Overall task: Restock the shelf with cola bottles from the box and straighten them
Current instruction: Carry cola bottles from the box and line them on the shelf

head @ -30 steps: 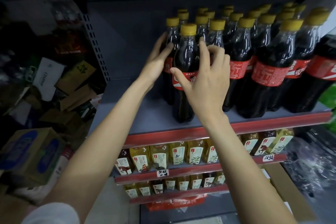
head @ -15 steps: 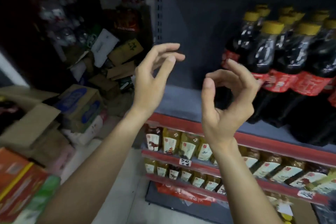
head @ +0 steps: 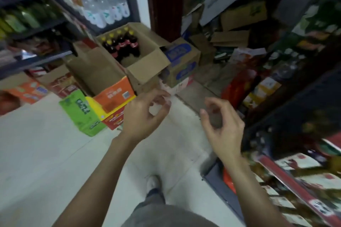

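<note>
I have turned from the shelf to the box, left hand and right hand loosely curled, empty, ready for more cola bottles.

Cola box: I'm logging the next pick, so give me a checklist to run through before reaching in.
1. Left hand holds nothing: ok.
2. Right hand holds nothing: ok.
3. Cola box flaps open: ok.
4. Cola bottles upright inside, yellow caps showing: ok.
5. Floor bare between feet and box: ok.
6. Count of bottles left: cannot tell, blurred.
</note>
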`<state>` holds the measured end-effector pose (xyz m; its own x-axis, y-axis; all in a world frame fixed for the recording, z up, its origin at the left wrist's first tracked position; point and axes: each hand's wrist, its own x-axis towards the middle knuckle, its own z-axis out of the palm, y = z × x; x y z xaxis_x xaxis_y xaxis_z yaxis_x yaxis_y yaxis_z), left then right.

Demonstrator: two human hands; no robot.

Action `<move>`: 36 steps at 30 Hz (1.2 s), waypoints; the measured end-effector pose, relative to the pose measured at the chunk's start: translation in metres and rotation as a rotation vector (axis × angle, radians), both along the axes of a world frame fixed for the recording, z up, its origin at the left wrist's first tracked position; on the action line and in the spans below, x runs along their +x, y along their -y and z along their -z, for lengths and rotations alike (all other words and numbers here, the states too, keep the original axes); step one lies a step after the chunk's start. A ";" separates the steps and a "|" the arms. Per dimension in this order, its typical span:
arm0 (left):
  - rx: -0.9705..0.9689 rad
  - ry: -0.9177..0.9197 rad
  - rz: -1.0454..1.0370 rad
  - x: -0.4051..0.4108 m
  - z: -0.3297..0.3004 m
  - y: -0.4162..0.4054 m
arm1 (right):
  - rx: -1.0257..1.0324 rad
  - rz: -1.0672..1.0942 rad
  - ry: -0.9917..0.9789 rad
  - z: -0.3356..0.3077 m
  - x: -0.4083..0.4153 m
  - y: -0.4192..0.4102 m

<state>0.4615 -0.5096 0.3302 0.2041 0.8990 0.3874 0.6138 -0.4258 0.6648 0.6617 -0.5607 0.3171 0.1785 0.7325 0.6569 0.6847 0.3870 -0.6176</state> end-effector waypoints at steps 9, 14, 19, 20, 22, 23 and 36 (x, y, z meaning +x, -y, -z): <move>-0.538 -0.047 -0.269 -0.135 0.115 -0.140 | -0.722 -0.231 0.122 0.104 -0.090 -0.163; -0.605 -0.086 -0.313 -0.165 0.144 -0.249 | -0.806 -0.336 0.195 0.132 -0.115 -0.287; -0.579 -0.082 -0.490 -0.184 0.163 -0.350 | -0.766 -0.387 0.189 0.142 -0.139 -0.419; -0.579 -0.045 -0.533 -0.188 0.167 -0.368 | -0.752 -0.396 0.176 0.142 -0.145 -0.443; -0.574 -0.020 -0.590 -0.199 0.176 -0.404 | -0.695 -0.412 0.180 0.145 -0.160 -0.489; -0.570 -0.023 -0.601 -0.204 0.180 -0.422 | -0.679 -0.417 0.189 0.147 -0.168 -0.511; -0.599 -0.275 -0.580 -0.276 0.264 -0.631 | -0.983 -0.397 0.129 0.255 -0.260 -0.737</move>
